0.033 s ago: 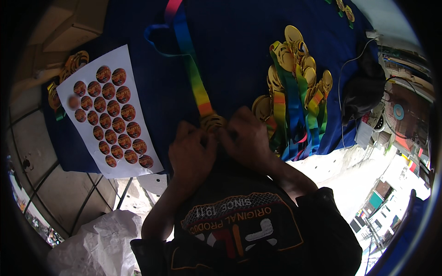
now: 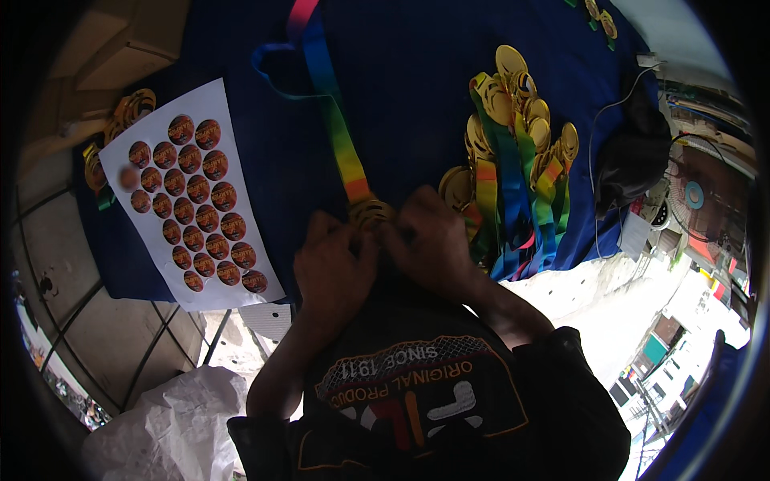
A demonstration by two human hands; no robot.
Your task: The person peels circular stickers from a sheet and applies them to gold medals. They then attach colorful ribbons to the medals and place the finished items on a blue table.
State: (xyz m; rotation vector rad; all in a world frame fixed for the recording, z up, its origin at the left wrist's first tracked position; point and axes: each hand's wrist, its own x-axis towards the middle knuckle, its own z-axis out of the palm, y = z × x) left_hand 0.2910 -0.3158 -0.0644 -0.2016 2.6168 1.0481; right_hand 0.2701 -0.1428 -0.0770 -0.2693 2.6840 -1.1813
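Note:
A gold medal (image 2: 370, 213) lies at the near edge of the blue cloth, between my two hands. My left hand (image 2: 337, 260) grips its left side with bent fingers, the thumb on the rim. From the right, my right hand (image 2: 429, 244) pinches the medal's near right side; its fingers cover part of the face. A rainbow ribbon (image 2: 333, 104) runs from the medal straight away to the far edge, with a blue loop at its left. Left of my hands lies a white sheet of round red stickers (image 2: 233, 104), with several rows on it.
Right of my hands sits a pile of gold medals (image 2: 497, 104) with coloured ribbons (image 2: 521, 204). More medals (image 2: 132, 108) lie beyond the sheet, by cardboard boxes (image 2: 132, 48). A black bag (image 2: 634, 160) and a thin cable (image 2: 595, 152) are at the right. A white plastic bag (image 2: 168, 425) lies below left.

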